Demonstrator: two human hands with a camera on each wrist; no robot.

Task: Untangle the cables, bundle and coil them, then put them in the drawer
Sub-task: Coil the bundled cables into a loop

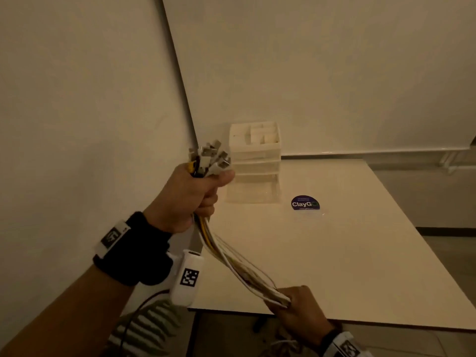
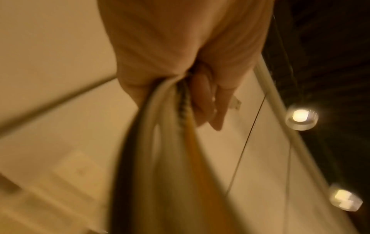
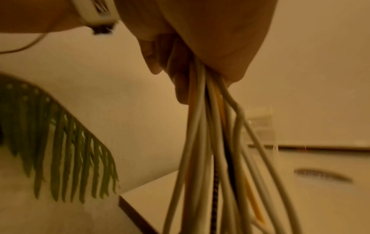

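Above the table (image 1: pixel 347 253), both hands, left hand (image 1: pixel 192 199) and right hand (image 1: pixel 296 302), apparently grip the cables (image 1: pixel 231 256).

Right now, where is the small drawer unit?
In the head view, the drawer unit stands on the table at its far left corner against the wall, just right of the plugs in the left hand.

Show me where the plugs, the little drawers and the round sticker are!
plugs (image 1: pixel 210 155), head view, on the cluster of connector ends sticking up above the left hand.
little drawers (image 1: pixel 255 163), head view, on the front of the white drawer unit.
round sticker (image 1: pixel 305 203), head view, on its printed lettering.
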